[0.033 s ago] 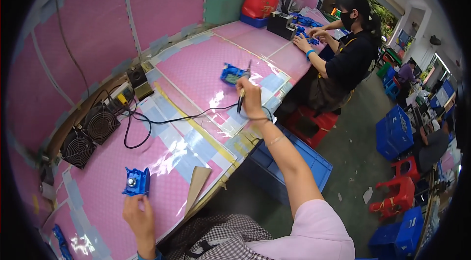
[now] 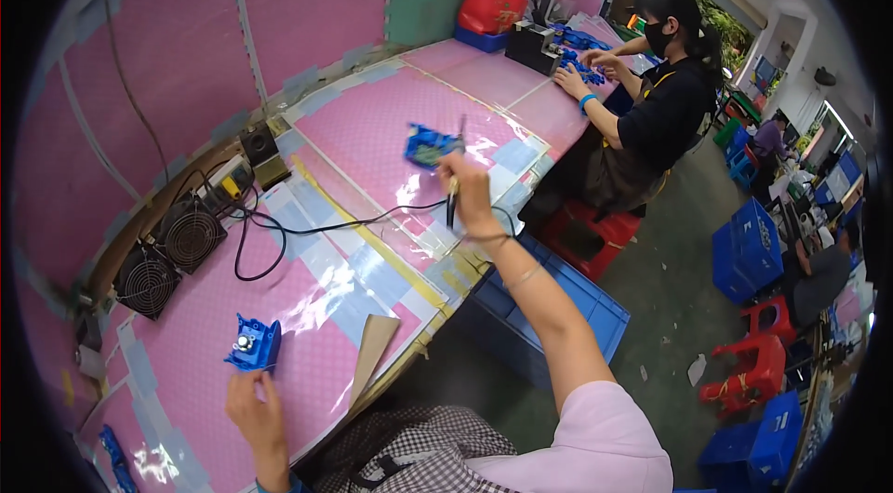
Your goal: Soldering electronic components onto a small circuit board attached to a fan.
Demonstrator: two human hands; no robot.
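Left grip point(image 2: 256, 411) pinching boxy blue plastic housing point(image 2: 262, 344); right grip point(image 2: 471, 191) clasping slim black tool point(image 2: 451, 209), blue plastic shell point(image 2: 428, 147) just ahead.

Long pink-topped bench point(image 2: 353, 126), patched with pale tape point(image 2: 386, 281). On it: two black fans point(image 2: 193, 233) along the back, looped black cable point(image 2: 321, 231), brown paper point(image 2: 374, 355) at near edge, blue bin point(image 2: 481, 41) far end. Blue casing point(image 2: 266, 344) up front: resting or lifted, can't tell.

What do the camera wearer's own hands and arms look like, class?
Neither the left hand nor the right hand wears a glove. The right arm has a short pale pink fabric sleeve, a thin dark band at the wrist and a thin pale band higher up. Blue material, perhaps a cuff, shows below the left hand.
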